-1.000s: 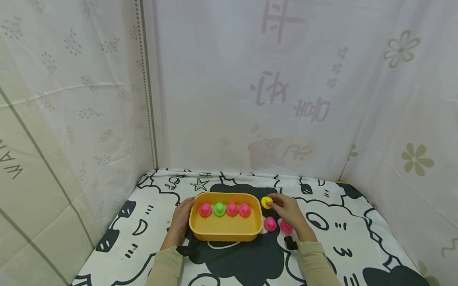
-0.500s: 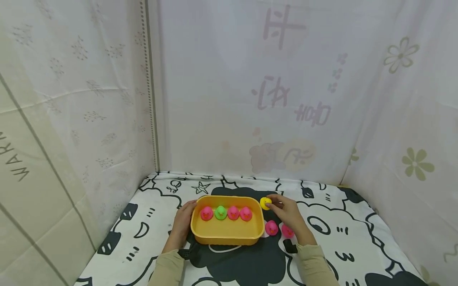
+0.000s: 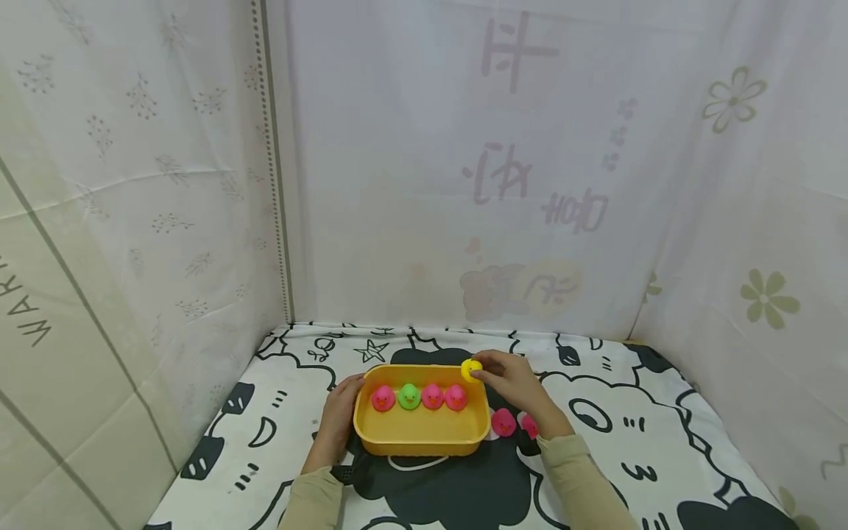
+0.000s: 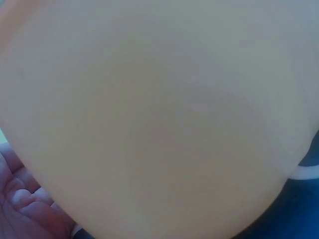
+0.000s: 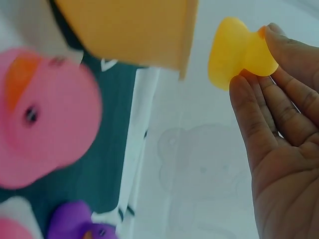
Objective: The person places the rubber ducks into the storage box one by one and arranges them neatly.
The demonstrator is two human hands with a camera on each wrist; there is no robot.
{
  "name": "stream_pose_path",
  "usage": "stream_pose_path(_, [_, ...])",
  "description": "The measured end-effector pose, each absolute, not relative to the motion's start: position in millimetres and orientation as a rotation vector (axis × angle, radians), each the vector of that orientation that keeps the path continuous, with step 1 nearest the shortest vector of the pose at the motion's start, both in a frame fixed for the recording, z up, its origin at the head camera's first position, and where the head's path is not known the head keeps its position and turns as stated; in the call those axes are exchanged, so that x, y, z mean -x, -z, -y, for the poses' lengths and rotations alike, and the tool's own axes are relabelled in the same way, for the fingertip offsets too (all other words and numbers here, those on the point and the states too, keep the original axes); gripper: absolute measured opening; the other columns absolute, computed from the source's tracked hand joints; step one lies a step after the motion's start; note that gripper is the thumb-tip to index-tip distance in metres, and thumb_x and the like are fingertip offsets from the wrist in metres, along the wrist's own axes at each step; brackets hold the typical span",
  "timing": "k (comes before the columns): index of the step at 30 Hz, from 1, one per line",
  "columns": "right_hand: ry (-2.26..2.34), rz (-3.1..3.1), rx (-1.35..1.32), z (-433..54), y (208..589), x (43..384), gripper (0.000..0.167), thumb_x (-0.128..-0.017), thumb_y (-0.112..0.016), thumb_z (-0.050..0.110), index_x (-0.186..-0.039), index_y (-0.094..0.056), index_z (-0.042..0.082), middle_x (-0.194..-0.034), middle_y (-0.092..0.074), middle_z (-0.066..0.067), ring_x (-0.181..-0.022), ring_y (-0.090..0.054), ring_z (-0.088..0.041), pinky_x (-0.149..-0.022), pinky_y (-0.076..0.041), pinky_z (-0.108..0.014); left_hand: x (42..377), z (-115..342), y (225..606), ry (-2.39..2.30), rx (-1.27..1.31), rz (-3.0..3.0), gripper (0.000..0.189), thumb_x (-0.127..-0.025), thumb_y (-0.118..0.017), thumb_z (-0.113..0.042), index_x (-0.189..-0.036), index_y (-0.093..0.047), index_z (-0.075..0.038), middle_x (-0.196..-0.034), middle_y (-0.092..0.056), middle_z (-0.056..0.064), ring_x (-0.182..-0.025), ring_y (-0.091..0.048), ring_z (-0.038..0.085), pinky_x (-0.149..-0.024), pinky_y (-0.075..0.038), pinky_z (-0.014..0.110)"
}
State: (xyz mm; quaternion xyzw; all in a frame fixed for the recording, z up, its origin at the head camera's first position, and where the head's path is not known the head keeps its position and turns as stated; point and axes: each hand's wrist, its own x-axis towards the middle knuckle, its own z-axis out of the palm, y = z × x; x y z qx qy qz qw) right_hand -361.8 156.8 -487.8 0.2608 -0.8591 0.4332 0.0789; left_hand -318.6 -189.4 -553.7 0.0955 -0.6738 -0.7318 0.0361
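A yellow tray [image 3: 424,445] holds a row of toy ducks: a pink duck [image 3: 383,398] at the left, a green duck [image 3: 408,397], then two more pink ones. At the tray's left end my left hand [image 3: 339,416] grips the rim; the tray's wall [image 4: 159,124] fills most of the left wrist view and hides the fingertips. My right hand [image 3: 513,379] pinches a small yellow duck [image 3: 471,369] between thumb and fingers, over the tray's far right corner. In the right wrist view the yellow duck [image 5: 239,52] is off the surface, near the tray's edge.
Right of the tray sits a pink duck [image 3: 503,422], with another pink duck [image 3: 529,426] partly behind the right forearm. A purple duck [image 5: 72,221] shows only in the right wrist view. A black-and-white patterned cloth [image 3: 291,412] covers the table; pale curtains [image 3: 397,184] hang around it.
My right hand has moved left with the yellow duck, from beside the tray to over its right corner. The left hand stays at the tray's left end.
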Motion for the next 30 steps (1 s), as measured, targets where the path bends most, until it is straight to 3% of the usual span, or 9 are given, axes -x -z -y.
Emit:
stream_pose_path(18, [-1.060, 2.791, -1.220, -96.5, 471.6, 372.1, 0.028, -0.093, -0.072, 0.033, -0.119, -0.072, 0.022, -0.108, -0.070, 0.012, -0.101, -0.066, -0.006, -0.091, -0.055, -0.026, 320.2, 188.6, 554.3, 2.265, -0.283, 2.060, 0.049, -0.103, -0.051, -0.040, -0.137, -0.059, -0.007, -0.141, -0.056, 0.014, -0.130, -0.051, 0.029, -0.113, -0.039, 0.047])
stream_pose_path(24, [-0.931, 2.804, -1.456, -75.6, 459.4, 368.9, 0.031, -0.092, -0.073, 0.031, -0.119, -0.073, 0.016, -0.107, -0.071, 0.012, -0.095, -0.065, -0.001, -0.086, -0.054, -0.019, 320.2, 190.4, 552.0, 2.272, -0.287, 2.045, 0.047, -0.102, -0.051, -0.038, -0.137, -0.060, -0.007, -0.140, -0.057, 0.013, -0.129, -0.051, 0.027, -0.113, -0.039, 0.045])
stream_pose_path(30, [-0.907, 2.797, -1.599, -54.1, 452.5, 367.5, 0.031, -0.091, -0.076, 0.023, -0.119, -0.073, 0.011, -0.110, -0.072, 0.004, -0.096, -0.065, 0.000, -0.085, -0.054, -0.016, 321.4, 191.1, 551.8, 2.277, -0.287, 2.055, 0.049, -0.102, -0.052, -0.040, -0.138, -0.059, -0.007, -0.142, -0.055, 0.014, -0.131, -0.050, 0.029, -0.114, -0.038, 0.046])
